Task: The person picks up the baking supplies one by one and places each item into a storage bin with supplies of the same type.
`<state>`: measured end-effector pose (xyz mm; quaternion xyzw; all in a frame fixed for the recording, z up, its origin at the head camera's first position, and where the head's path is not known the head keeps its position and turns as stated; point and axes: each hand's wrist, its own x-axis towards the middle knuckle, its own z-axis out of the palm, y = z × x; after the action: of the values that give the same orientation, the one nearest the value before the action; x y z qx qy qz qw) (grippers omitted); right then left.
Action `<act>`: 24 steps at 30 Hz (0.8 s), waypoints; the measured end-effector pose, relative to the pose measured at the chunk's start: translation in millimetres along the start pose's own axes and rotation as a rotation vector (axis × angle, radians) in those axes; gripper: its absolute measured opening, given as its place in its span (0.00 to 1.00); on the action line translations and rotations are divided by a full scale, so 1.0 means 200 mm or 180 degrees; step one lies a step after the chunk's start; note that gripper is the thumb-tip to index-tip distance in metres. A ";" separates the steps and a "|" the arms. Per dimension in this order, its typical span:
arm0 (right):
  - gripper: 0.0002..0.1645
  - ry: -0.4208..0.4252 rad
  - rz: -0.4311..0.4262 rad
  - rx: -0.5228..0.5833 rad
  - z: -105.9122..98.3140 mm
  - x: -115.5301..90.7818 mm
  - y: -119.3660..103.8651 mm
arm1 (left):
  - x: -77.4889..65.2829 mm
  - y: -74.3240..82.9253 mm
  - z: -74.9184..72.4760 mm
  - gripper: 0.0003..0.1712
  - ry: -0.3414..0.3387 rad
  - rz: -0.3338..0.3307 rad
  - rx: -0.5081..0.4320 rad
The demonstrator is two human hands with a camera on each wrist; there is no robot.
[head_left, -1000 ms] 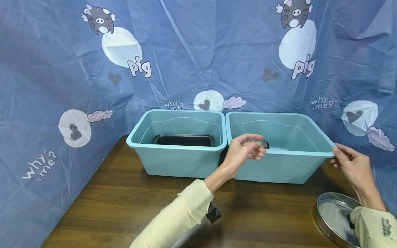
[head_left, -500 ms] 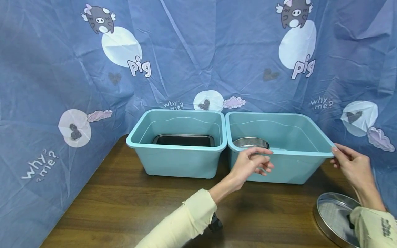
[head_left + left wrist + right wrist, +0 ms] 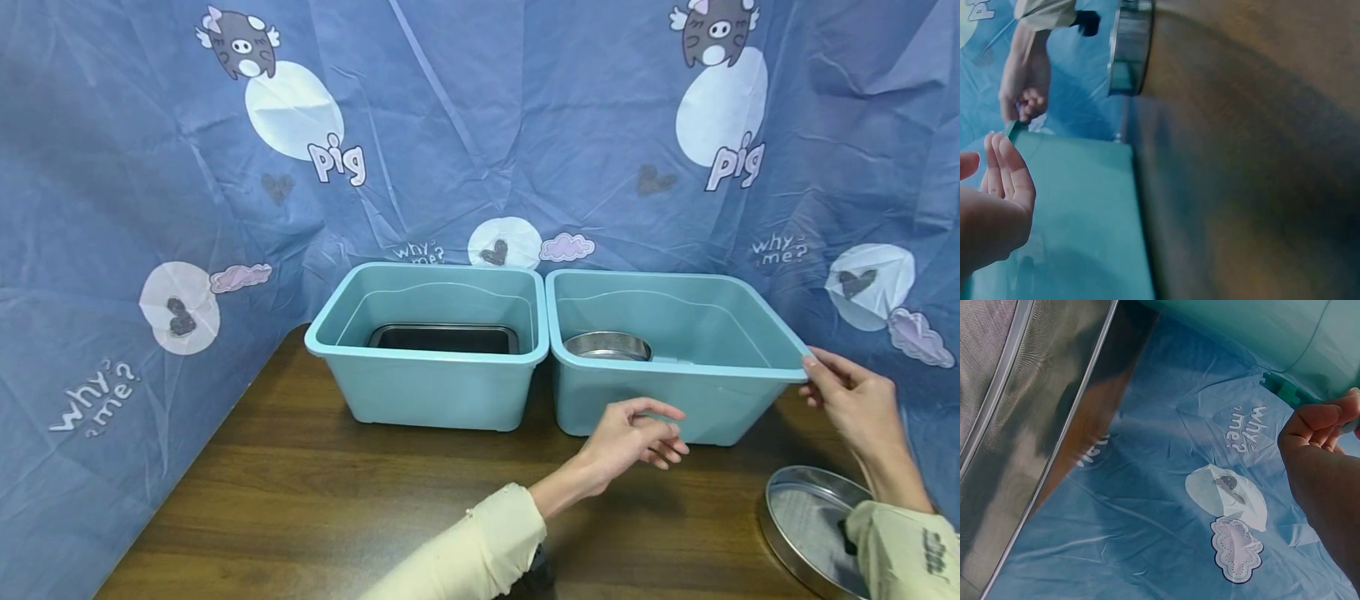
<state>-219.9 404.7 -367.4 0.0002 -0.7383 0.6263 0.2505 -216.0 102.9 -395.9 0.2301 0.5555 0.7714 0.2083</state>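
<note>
My left hand point(image 3: 630, 437) hangs in front of the right-hand teal plastic bin point(image 3: 750, 396), its fingers loosely bent and nothing in them. My right hand point(image 3: 855, 396) pinches the rim at that bin's front right corner; in the right wrist view the thumb and fingers point(image 3: 1319, 422) close over the edge. Inside the bin, at its left end, lies a round metal sieve point(image 3: 609, 343), its lower part hidden by the front wall. Another round sieve point(image 3: 810, 525) with a mesh bottom rests on the table under my right forearm, partly covered by the sleeve.
A second teal bin point(image 3: 431, 392) stands against the left side of the first, with a dark rectangular pan point(image 3: 446, 339) in it. Both are on a wooden table point(image 3: 300, 500). A blue printed cloth point(image 3: 427, 125) hangs behind and along the sides.
My left hand has let go of the sieve inside the right bin and drawn back over the rim, down and toward me. My right hand stays at the corner.
</note>
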 end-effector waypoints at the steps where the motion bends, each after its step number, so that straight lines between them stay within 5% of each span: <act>1: 0.21 0.0002 0.0006 -0.0005 0.00 0.00 0.00 | 0.00 -0.01 0.01 0.14 -0.0017 -0.0023 0.0006; 24: 0.21 0.0016 -0.0002 -0.0122 0.00 0.00 0.01 | 0.01 -0.30 0.21 0.10 0.0040 -0.0331 -0.0201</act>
<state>-219.8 404.5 -369.4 -0.0059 -0.7495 0.6119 0.2526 -188.9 153.6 -440.8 0.1894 0.5433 0.7782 0.2518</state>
